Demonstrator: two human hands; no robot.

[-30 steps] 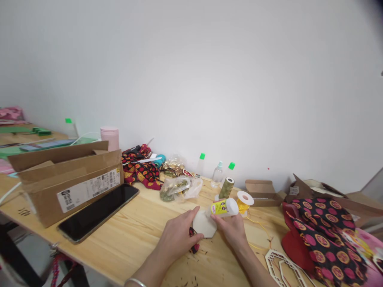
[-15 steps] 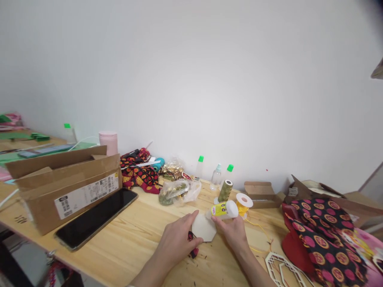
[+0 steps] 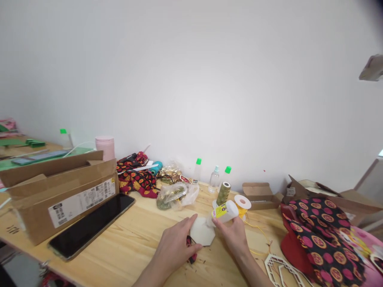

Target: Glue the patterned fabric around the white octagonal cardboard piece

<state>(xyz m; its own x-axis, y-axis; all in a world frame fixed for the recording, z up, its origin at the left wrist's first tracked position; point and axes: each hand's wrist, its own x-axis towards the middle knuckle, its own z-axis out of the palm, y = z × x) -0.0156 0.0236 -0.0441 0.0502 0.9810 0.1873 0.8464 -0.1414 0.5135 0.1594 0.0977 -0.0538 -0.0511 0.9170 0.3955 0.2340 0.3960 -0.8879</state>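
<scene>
My left hand point(image 3: 176, 244) steadies a flat white polygonal piece point(image 3: 203, 232) by its left edge, thumb and forefinger on it. Dark red patterned fabric point(image 3: 192, 257) pokes out under the left thumb. In my right hand point(image 3: 235, 236) is a white glue bottle point(image 3: 229, 210) with a yellow label, tilted so that its nozzle end points down at the white piece. Whether the tip touches the surface cannot be made out. Just behind the bottle stand an olive thread spool point(image 3: 223, 193) and a reel of yellow cord point(image 3: 242, 202).
On the left are a cardboard box point(image 3: 72, 195) and a phone point(image 3: 92, 225). Clear plastic bags point(image 3: 179, 195) and small bottles point(image 3: 214, 179) sit near the wall. Patterned fabric point(image 3: 323, 235) and a white cut-out frame point(image 3: 283, 269) lie to the right.
The camera view has shifted slightly. The glue bottle is tipped a little more steeply over the white piece. Both hands keep nearly the same places.
</scene>
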